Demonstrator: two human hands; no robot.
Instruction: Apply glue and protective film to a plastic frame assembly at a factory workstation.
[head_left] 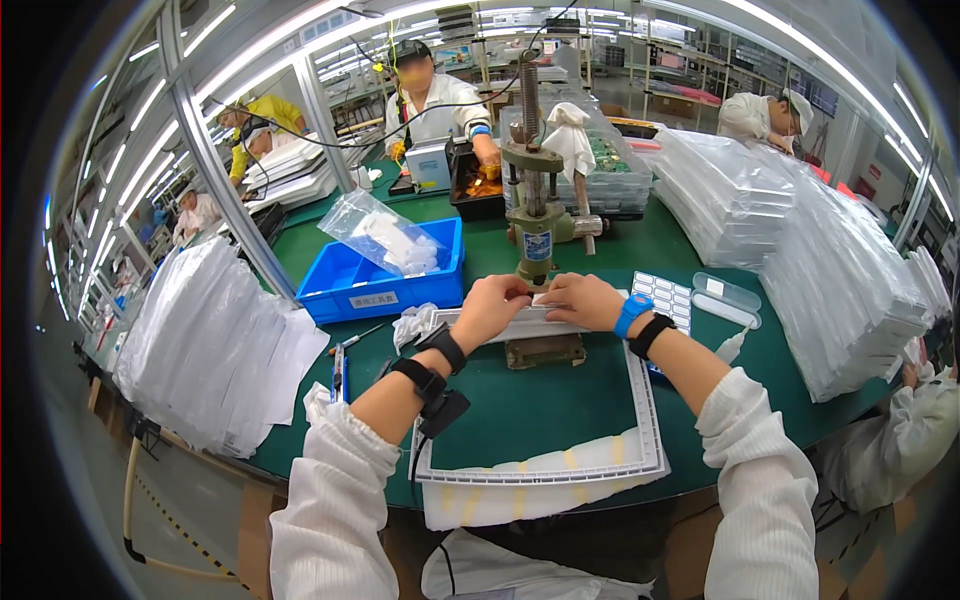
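A white rectangular plastic frame (652, 425) lies under my forearms, its far edge beneath the head of a green bench press (537, 245). My left hand (490, 310) is closed at that far edge, fingertips pinched just left of the press head. From the right, my right hand (583, 302) bears on the same edge with bent fingers, close to the left fingertips. Any small part between the fingertips is too small to make out. The press's metal base (545, 351) shows below the far edge. White foam sheeting (470, 507) with yellowish strips lies under the near edge.
At left stand a blue divided bin (385, 302) holding a bag of white parts, and a wrapped stack (210, 350). A pen and cutter lie nearby. At right are a white label sheet (662, 298), a clear case (727, 300) and tall wrapped stacks (835, 270). A co-worker (440, 105) works opposite.
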